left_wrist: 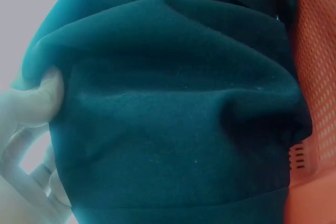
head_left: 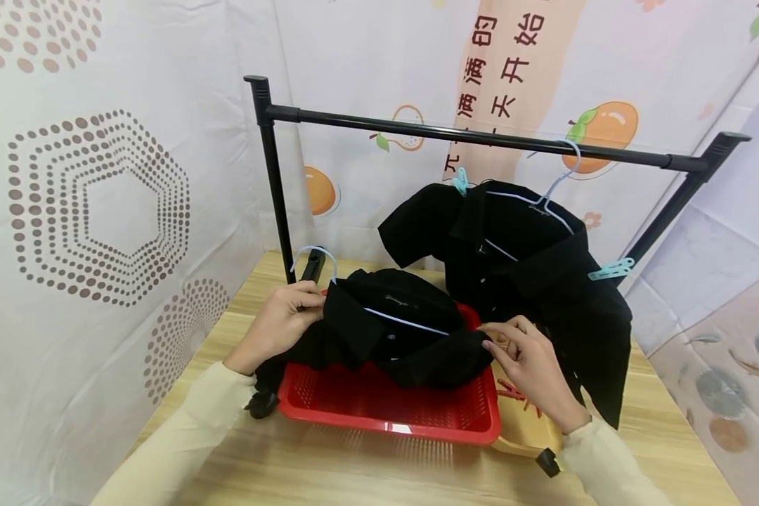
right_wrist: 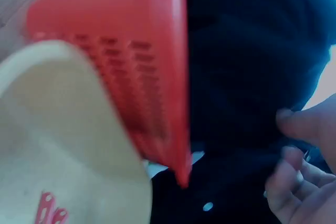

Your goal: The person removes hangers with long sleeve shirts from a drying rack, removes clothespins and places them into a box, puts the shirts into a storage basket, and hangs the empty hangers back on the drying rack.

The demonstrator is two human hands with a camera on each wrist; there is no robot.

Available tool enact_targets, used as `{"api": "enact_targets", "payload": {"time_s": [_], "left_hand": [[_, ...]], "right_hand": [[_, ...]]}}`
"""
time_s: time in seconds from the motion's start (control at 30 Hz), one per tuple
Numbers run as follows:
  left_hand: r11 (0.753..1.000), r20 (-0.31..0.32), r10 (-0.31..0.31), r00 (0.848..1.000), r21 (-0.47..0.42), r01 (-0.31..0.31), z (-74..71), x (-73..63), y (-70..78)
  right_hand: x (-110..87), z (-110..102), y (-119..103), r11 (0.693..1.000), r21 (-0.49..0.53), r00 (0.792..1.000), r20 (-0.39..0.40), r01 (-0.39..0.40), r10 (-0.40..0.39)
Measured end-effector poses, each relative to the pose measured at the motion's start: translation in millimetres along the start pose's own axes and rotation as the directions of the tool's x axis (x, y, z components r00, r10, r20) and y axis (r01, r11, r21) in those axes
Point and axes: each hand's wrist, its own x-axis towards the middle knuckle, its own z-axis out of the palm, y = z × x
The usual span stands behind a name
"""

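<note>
A black collared shirt (head_left: 411,358) on a light blue hanger (head_left: 405,322) lies bunched over a red plastic basket (head_left: 386,423). My left hand (head_left: 284,320) pinches the shirt at its left shoulder; in the left wrist view, the thumb (left_wrist: 50,95) presses on the dark cloth and other fingers lie behind it. At the opposite shoulder, my right hand (head_left: 528,358) holds the cloth edge between thumb and fingers. The hanger's hook sticks up beside the left hand. A second black shirt (head_left: 531,274) hangs behind, to the right, on another blue hanger (head_left: 547,200).
A black rack's bar (head_left: 417,131) spans the table. Turquoise clips (head_left: 612,269) grip the hanging shirt's shoulders. Right of the basket, partly under my right arm, sits a yellow container (head_left: 521,425) with red clips (head_left: 511,391). Printed curtains (head_left: 367,63) stand behind and at the sides.
</note>
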Motion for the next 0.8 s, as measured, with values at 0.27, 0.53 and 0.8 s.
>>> {"api": "enact_targets", "payload": {"time_s": [0.27,0.53,0.8], "left_hand": [[1.0,-0.019,0.006,1.0,-0.017,-0.006,2.3,-1.8,-1.0],[0.999,-0.035,-0.019,0.999,-0.027,0.018,1.5,-1.1,-1.2],[1.0,-0.055,-0.025,0.998,-0.012,0.025,0.3,-2.2,0.3]], "right_hand": [[6.8,2,-25,0.992,0.122,0.998,0.065,-0.019,0.011],[6.5,6,-24,0.818,0.534,0.976,0.147,-0.214,0.159],[2.7,11,-23,0.411,0.806,0.901,0.336,-0.425,0.274]]}}
